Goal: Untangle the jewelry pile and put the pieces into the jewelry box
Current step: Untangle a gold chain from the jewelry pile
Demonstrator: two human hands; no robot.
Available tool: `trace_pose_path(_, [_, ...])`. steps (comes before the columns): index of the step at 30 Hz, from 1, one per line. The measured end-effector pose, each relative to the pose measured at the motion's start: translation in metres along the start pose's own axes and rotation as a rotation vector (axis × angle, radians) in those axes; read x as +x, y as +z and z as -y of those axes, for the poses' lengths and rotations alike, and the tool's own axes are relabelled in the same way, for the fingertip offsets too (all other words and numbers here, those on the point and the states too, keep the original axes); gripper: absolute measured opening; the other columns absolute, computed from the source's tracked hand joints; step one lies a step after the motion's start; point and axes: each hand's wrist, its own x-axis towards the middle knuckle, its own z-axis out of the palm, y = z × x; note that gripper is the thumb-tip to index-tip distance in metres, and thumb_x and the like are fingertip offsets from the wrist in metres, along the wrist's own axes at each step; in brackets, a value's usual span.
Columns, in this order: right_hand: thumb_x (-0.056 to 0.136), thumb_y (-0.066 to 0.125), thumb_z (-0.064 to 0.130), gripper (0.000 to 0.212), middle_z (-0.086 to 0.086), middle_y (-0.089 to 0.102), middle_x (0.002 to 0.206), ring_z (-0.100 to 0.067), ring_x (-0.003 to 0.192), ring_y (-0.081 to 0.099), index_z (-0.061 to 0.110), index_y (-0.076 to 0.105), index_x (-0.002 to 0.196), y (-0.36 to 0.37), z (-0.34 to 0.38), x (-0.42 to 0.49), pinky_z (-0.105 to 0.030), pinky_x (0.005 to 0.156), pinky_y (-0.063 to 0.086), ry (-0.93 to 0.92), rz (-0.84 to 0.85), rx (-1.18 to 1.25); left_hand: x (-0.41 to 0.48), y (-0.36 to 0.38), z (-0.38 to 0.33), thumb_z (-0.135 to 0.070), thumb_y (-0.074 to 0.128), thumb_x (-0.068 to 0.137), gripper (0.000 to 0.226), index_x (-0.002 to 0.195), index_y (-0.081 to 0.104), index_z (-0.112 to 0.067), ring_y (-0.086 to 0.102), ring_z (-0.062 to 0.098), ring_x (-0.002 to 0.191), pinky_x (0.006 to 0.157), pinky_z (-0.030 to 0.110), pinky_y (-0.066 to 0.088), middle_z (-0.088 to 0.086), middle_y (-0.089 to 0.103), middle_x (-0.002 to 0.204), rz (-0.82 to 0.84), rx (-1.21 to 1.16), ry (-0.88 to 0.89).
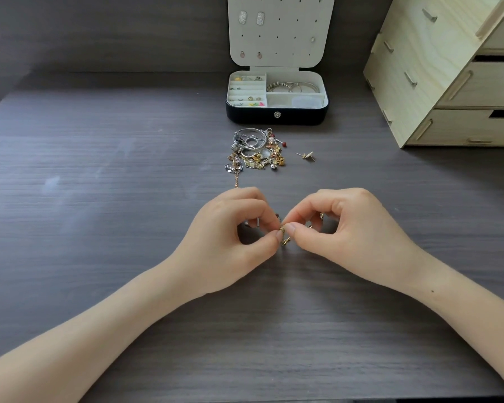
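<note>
Dark desk (99, 228), gold charm (285, 242) between fingers (296, 229)

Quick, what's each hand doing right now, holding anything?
Left hand: closed, pinching a small gold jewelry piece.
Right hand: closed, pinching the same gold jewelry piece.

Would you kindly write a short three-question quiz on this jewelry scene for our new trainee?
1. True or false: the jewelry box stands open.
2. The jewelry pile lies: A inside it; B in front of it; C behind it.
3. Fill in: the left hand and right hand both ___ the gold piece.
Key: 1 true; 2 B; 3 pinch.
</note>
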Motion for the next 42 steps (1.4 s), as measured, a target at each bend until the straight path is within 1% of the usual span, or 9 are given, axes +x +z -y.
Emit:
trace_pose_path(3, [0.076, 0.074, 0.016, 0.011, 0.026, 0.055, 0.055, -0.005, 0.055, 0.047, 0.024, 0.071, 0.068, 0.0005, -0.0015, -0.0001, -0.007, 0.051, 0.032, 0.007, -0.024, 0.007, 0.0005, -0.0004, -0.0002, -0.032, 0.058, 0.076, 0.02, 0.07, 0.067, -0.015, 0.053, 0.011, 0.073, 0.068, 0.027, 0.044, -0.013, 0.056, 0.074, -0.005, 0.009, 0.006])
trace_pose_path(8, [0.077, 0.071, 0.016, 0.013, 0.022, 0.055, 0.054, -0.005, 0.053, 0.046, 0.021, 0.068, 0.065, 0.0011, -0.0024, 0.0016, -0.01, 0.05, 0.033, 0.048, -0.04, 0.046, 0.0, -0.0009, -0.0022, -0.033, 0.058, 0.075, 0.017, 0.069, 0.066, -0.018, 0.055, 0.015, 0.073, 0.068, 0.031, 0.045, -0.013, 0.057, 0.075, -0.002, -0.014, 0.007])
trace_pose_path(12, [0.077, 0.065, 0.022, 0.011, 0.011, 0.061, 0.062, -0.007, 0.056, 0.047, 0.024, 0.067, 0.067, -0.0019, -0.001, 0.0024, -0.027, 0.058, 0.043, 0.106, 0.02, 0.125, 0.0005, -0.0027, -0.0011, -0.034, 0.059, 0.075, 0.015, 0.068, 0.064, -0.021, 0.053, 0.015, 0.074, 0.069, 0.03, 0.044, -0.015, 0.057, 0.075, -0.005, -0.032, -0.014])
trace_pose_path(15, [0.078, 0.065, 0.023, 0.009, 0.004, 0.064, 0.066, -0.023, 0.063, 0.052, 0.023, 0.069, 0.069, -0.0031, 0.0008, 0.0016, -0.034, 0.062, 0.044, 0.112, 0.036, 0.141, 0.0005, -0.0026, -0.0013, -0.032, 0.058, 0.074, 0.011, 0.068, 0.062, -0.024, 0.053, 0.015, 0.074, 0.069, 0.032, 0.045, -0.013, 0.056, 0.075, -0.004, -0.015, -0.003])
trace_pose_path(18, [0.077, 0.067, 0.021, 0.009, 0.012, 0.06, 0.061, -0.018, 0.057, 0.047, 0.022, 0.069, 0.069, -0.0018, 0.0019, 0.0012, -0.031, 0.057, 0.042, 0.106, 0.044, 0.119, 0.0002, -0.001, -0.0023, -0.032, 0.057, 0.073, 0.01, 0.067, 0.06, -0.023, 0.052, 0.013, 0.072, 0.067, 0.032, 0.044, -0.012, 0.054, 0.074, -0.003, 0.021, 0.024])
trace_pose_path(21, [0.078, 0.068, 0.02, 0.01, 0.019, 0.057, 0.058, -0.006, 0.053, 0.042, 0.022, 0.069, 0.068, -0.0006, 0.0015, 0.0011, -0.02, 0.051, 0.036, 0.106, 0.06, 0.086, -0.0004, 0.0005, -0.0022, -0.03, 0.057, 0.073, 0.013, 0.067, 0.061, -0.019, 0.052, 0.013, 0.072, 0.065, 0.031, 0.044, -0.012, 0.053, 0.074, -0.011, 0.083, 0.057])
trace_pose_path(24, [0.08, 0.069, 0.019, 0.011, 0.024, 0.054, 0.053, -0.005, 0.05, 0.042, 0.022, 0.069, 0.069, -0.0013, 0.0026, 0.001, -0.012, 0.048, 0.032, 0.106, 0.086, 0.067, 0.0001, 0.0011, -0.0018, -0.028, 0.057, 0.073, 0.014, 0.067, 0.061, -0.017, 0.051, 0.013, 0.071, 0.064, 0.028, 0.042, -0.014, 0.053, 0.075, -0.031, 0.133, 0.087])
trace_pose_path(35, [0.077, 0.067, 0.017, 0.012, 0.02, 0.051, 0.051, -0.006, 0.051, 0.043, 0.021, 0.067, 0.066, 0.004, 0.0026, 0.0005, -0.011, 0.048, 0.032, 0.085, 0.03, 0.01, 0.0003, 0.0029, -0.0016, -0.027, 0.059, 0.073, 0.015, 0.066, 0.063, -0.015, 0.05, 0.012, 0.069, 0.063, 0.025, 0.041, -0.011, 0.054, 0.073, -0.053, 0.163, 0.111])
trace_pose_path(42, [0.08, 0.065, 0.015, 0.017, 0.015, 0.057, 0.056, -0.003, 0.053, 0.044, 0.022, 0.064, 0.064, 0.0011, 0.0022, 0.0036, -0.017, 0.053, 0.037, 0.178, 0.037, 0.158, 0.0018, -0.0027, -0.001, -0.03, 0.059, 0.073, 0.015, 0.066, 0.063, -0.017, 0.053, 0.013, 0.071, 0.066, 0.027, 0.043, -0.016, 0.055, 0.075, -0.034, 0.051, 0.053])
